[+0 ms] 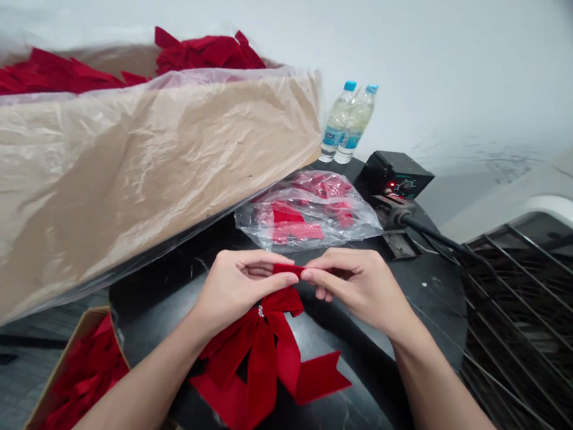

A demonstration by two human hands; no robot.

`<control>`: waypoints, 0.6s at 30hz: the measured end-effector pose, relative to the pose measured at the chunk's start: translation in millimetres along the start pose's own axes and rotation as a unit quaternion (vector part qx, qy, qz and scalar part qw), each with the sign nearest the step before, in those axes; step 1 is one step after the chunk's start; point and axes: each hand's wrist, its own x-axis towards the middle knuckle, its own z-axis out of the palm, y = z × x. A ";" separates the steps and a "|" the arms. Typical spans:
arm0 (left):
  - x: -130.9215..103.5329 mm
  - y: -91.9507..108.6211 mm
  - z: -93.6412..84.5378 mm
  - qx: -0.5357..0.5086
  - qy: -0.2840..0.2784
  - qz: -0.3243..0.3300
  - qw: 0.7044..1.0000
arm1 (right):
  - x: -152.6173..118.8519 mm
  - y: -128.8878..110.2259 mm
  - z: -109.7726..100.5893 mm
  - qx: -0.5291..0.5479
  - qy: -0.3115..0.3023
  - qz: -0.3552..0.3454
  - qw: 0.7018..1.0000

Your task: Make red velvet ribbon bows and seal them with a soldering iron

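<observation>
Between my two hands, a small piece of red velvet ribbon (288, 268) is pinched. My left hand (242, 279) grips its left part between thumb and fingers. At its right end, my right hand (349, 273) pinches it with thumb and forefinger. Just below lies a red velvet bow (261, 351) with notched tails and a small shiny ornament at its centre, resting on the round black marbled table (420, 310). My left hand partly hides the bow's upper left. Whether the pinched ribbon joins the bow, I cannot tell.
Beyond my hands lies a clear plastic bag (311, 209) holding red ribbon pieces. A plastic-lined cardboard box (143, 181) of red bows stands at the back left; another open box (76, 394) sits lower left. Two water bottles (349, 122), a black control box (396, 173) and a wire rack (540, 306) are also around.
</observation>
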 end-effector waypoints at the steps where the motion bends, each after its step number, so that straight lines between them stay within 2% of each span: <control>1: 0.0 0.0 -0.4 -0.006 -0.009 -0.006 1.000 | -0.1 -0.1 -0.4 -0.005 -0.003 -0.001 1.000; 9: -1.8 -2.0 -1.1 -0.001 -0.028 -0.011 1.000 | 1.5 -2.7 -3.7 -0.060 -0.031 0.001 0.998; 13: -4.2 0.4 0.4 0.052 -0.047 0.011 0.997 | 0.6 -2.7 -3.8 -0.008 -0.070 0.013 0.997; 15: -5.4 3.3 1.6 0.120 -0.051 0.054 0.990 | -0.2 -3.8 -3.5 -0.020 -0.074 0.008 0.997; 18: -7.9 9.0 2.9 0.239 -0.036 0.152 0.958 | -2.9 -8.9 -2.7 -0.113 -0.047 -0.040 0.992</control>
